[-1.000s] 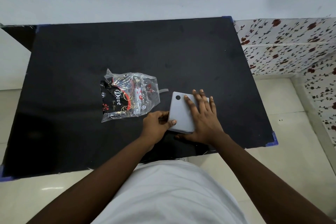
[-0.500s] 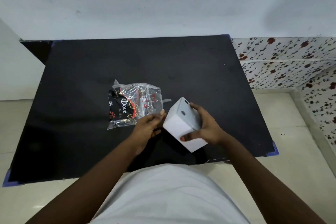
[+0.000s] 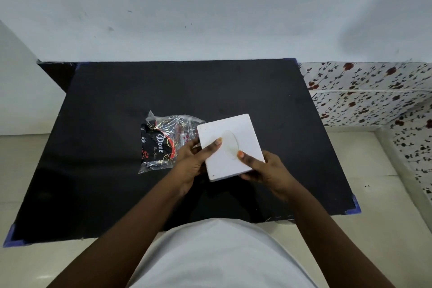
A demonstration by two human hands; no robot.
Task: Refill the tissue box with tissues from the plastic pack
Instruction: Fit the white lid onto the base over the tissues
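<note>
Both hands are gripping the white tissue box [image 3: 230,147], holding it up off the black surface [image 3: 233,91] with its broad face and oval opening turned toward the camera. The left hand [image 3: 190,159] is clamping the box's left edge, thumb lying across the face with its tip at the rim of the oval. The right hand [image 3: 264,168] is clamping the lower right corner, thumb pressing on the face at the oval's lower end, fingers curling out of sight behind. The box is sitting tilted, its top corner leaning away to the right. Just to the left, the plastic pack [image 3: 166,142] is lying crinkled on the surface, clear film with a black and red printed panel, its right edge tucked behind the box and the left hand. Whether it is touching either, I cannot tell. A white shirt [image 3: 219,255] is filling the bottom of the view.
</note>
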